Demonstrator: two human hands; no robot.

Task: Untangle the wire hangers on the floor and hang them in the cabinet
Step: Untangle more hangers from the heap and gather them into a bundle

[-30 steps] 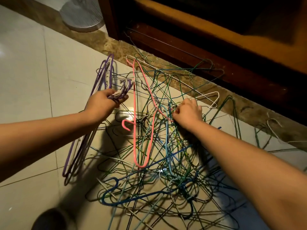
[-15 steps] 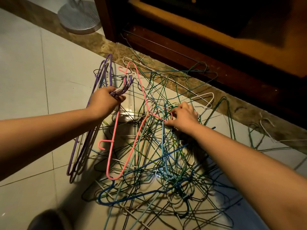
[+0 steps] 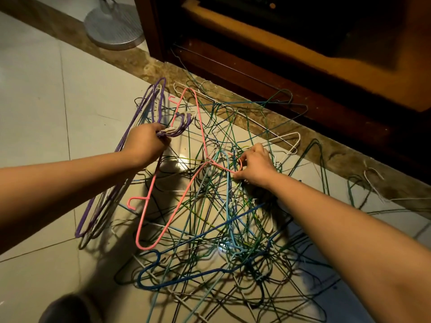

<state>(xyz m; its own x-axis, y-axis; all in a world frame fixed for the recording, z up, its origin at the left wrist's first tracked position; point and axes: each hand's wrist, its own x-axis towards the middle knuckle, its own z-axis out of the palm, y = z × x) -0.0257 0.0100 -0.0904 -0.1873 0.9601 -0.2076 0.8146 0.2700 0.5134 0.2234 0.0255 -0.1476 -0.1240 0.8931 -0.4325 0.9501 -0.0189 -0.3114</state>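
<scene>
A tangled heap of wire hangers in green, blue, white and dark colours covers the tiled floor in front of the wooden cabinet. My left hand grips the necks of a bundle of purple and white hangers that hangs down to the left. A pink hanger lies tilted across the heap. My right hand pinches that pink hanger at its hook, above the middle of the pile.
A round grey fan base stands at the back left beside the cabinet. A brown marble strip runs along the cabinet's foot, with loose hangers lying on it at right. A dark shoe shows at the bottom left.
The pink hanger has swung round, its lower end moving left and its hook end coming up in my right hand. My left hand keeps hold of the purple bundle.
</scene>
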